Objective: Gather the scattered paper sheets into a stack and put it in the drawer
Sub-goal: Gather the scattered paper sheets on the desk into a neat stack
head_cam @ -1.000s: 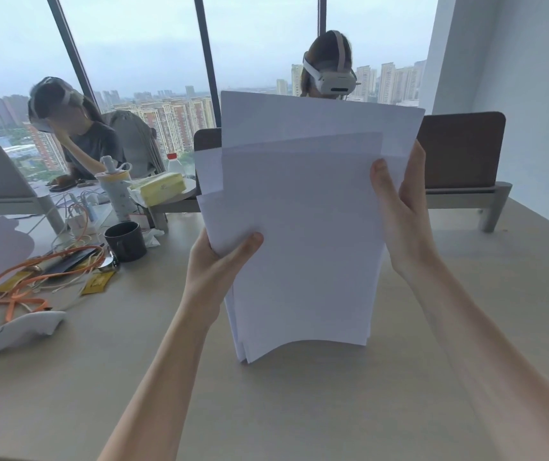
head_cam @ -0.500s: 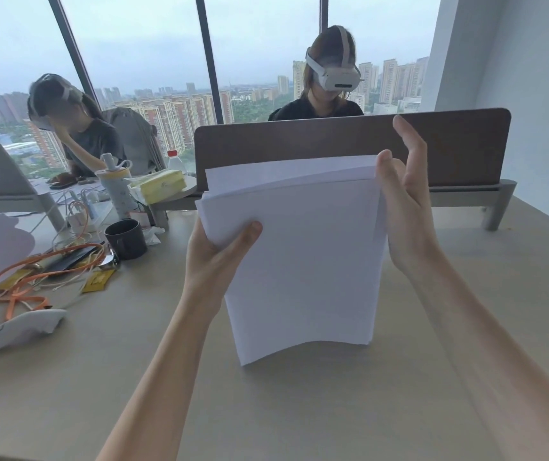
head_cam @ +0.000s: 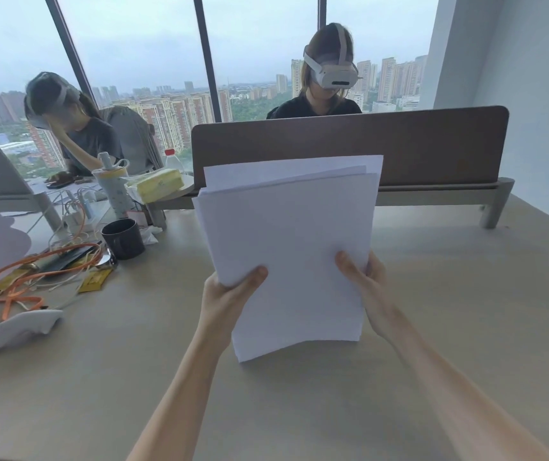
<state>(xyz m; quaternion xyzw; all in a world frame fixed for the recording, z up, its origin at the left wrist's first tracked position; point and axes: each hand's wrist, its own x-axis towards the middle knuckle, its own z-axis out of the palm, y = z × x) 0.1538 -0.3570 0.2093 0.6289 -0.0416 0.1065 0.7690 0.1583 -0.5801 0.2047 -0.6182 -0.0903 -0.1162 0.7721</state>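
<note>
A stack of white paper sheets (head_cam: pixel 286 234) stands upright on its lower edge on the beige desk (head_cam: pixel 449 311), in the middle of the view. Its top edges are uneven, with a few sheets sticking up at the back. My left hand (head_cam: pixel 230 294) grips the stack's lower left side, thumb on the front. My right hand (head_cam: pixel 363 281) grips the lower right side, thumb on the front and fingers behind. No drawer is in view.
A brown divider panel (head_cam: pixel 432 144) runs across the desk behind the stack. At the left lie an orange cable (head_cam: pixel 27 271), a dark mug (head_cam: pixel 123 237), a white controller (head_cam: pixel 17 327) and a bottle (head_cam: pixel 113 184). Two people with headsets sit beyond.
Both hands slid down from the stack's upper sides to its lower sides. The raised sheets dropped, so the top edges are closer to level.
</note>
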